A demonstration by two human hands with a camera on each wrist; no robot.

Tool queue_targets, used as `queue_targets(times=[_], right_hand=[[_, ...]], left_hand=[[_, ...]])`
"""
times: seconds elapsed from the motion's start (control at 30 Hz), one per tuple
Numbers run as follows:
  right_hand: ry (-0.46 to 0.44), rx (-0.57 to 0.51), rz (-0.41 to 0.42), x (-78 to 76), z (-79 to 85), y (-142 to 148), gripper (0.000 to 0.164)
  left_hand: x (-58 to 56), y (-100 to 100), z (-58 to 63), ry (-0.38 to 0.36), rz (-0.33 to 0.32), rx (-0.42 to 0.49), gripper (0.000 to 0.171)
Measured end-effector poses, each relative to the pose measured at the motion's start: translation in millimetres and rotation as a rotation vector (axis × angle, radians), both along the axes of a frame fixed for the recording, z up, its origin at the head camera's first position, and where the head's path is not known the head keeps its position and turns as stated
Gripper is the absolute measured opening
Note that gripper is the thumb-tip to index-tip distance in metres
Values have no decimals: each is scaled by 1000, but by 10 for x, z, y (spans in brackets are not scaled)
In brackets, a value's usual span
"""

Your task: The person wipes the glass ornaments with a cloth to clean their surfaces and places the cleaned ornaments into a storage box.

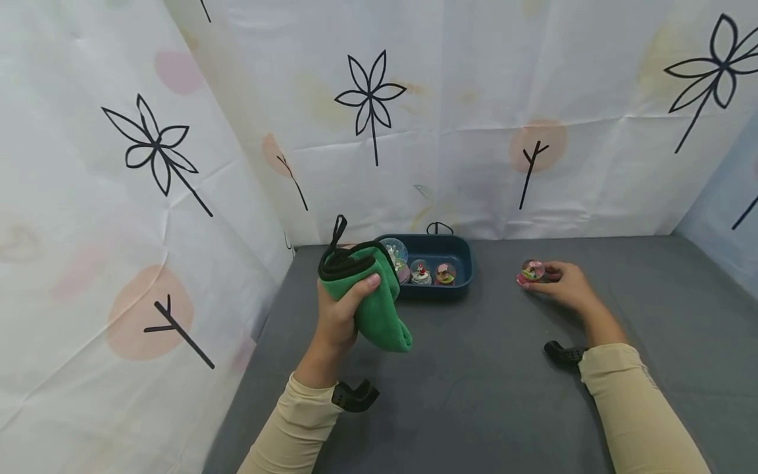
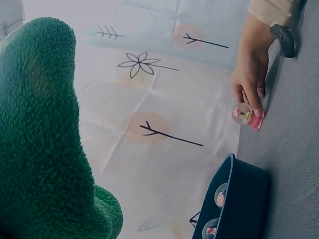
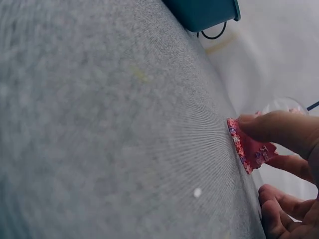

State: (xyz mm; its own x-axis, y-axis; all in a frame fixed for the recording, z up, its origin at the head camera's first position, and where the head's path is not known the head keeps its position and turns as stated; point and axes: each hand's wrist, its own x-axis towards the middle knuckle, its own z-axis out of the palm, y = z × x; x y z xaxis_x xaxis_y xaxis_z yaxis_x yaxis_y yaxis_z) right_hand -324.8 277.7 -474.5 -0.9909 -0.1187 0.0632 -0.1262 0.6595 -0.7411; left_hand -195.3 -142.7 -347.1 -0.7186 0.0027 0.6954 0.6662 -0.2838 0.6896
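Note:
A folded green cloth (image 1: 381, 316) with black edging and a hanging loop is gripped by my left hand (image 1: 340, 316), raised in front of the dark blue tray (image 1: 456, 293). The cloth fills the left side of the left wrist view. At the right, my right hand (image 1: 565, 286) pinches a small snow globe (image 1: 531, 270) by its pink base. In the right wrist view the base (image 3: 254, 149) shows flower trim, and thumb and fingers hold its sides. Its bottom edge is at the table surface; whether it touches I cannot tell.
Inside the tray are a larger globe (image 1: 393, 253), partly behind the cloth, and two small snow globes (image 1: 421, 273) (image 1: 445, 273). The grey table (image 1: 474, 382) meets a printed white curtain (image 1: 450, 164) at the back. Black wrist mounts (image 1: 355, 396) sit on both arms.

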Motion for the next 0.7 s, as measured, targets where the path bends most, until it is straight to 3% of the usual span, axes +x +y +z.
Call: queue_targets(times=[0.37, 0.43, 0.6, 0.7], right_hand=[[83, -24, -4, -57, -37, -24, 48], [90, -20, -13, -45, -25, -33, 50], [126, -30, -60, 24, 111, -124, 55], [188, -41, -54, 69, 243, -210, 47]], left_hand=[[-25, 12, -26, -10, -4, -3, 38], [-31, 13, -29, -9, -4, -6, 40], [-31, 14, -37, -13, 3, -10, 36], [-26, 15, -34, -20, 9, -6, 30]])
